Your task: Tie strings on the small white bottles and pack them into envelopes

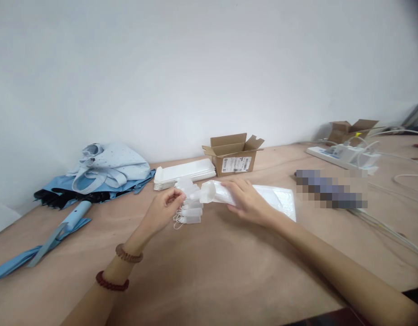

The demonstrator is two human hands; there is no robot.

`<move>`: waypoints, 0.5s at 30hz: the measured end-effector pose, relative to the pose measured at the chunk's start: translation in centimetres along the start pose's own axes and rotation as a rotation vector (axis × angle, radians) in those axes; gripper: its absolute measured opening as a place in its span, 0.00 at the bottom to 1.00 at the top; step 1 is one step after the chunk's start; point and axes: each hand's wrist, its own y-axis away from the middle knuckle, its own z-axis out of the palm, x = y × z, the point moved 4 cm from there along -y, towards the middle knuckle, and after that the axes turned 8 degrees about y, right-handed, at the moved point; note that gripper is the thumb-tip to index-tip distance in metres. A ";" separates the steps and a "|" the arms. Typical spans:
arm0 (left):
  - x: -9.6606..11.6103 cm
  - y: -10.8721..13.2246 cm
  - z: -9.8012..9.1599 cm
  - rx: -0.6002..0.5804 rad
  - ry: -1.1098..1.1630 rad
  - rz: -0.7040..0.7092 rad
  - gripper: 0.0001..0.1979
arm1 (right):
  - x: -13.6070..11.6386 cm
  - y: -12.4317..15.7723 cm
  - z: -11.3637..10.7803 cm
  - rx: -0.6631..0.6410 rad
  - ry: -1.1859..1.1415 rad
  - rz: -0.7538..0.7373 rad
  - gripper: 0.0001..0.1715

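My right hand (247, 199) is closed round a white bubble mailer (280, 197), whose open mouth faces left. My left hand (166, 206) pinches the end of a small translucent white plastic piece (196, 194) right at that mouth. Whether its tip is inside the mailer I cannot tell. Just below the left fingertips, several similar pieces with thin cord loops (191, 219) lie in a row on the table, partly hidden by the hand.
A stack of white mailers (184, 172) lies behind my hands, beside an open cardboard box (234, 156). Folded pale-blue fabric (110, 165) and a blue umbrella (73, 217) are on the left. A power strip (343, 156) with cables and a pixelated object (327, 188) occupy the right.
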 end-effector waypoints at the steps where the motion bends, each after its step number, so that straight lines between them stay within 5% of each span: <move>1: 0.3 0.1 0.3 0.016 -0.032 0.027 0.12 | -0.1 0.0 0.0 0.000 0.004 -0.001 0.32; 8: 2.4 0.5 2.1 0.012 -0.195 0.172 0.13 | -0.7 0.0 -0.1 0.032 0.015 -0.017 0.32; 15: -0.8 -0.4 -1.7 0.151 -0.258 -0.107 0.13 | 0.0 0.1 0.1 0.043 0.002 0.014 0.29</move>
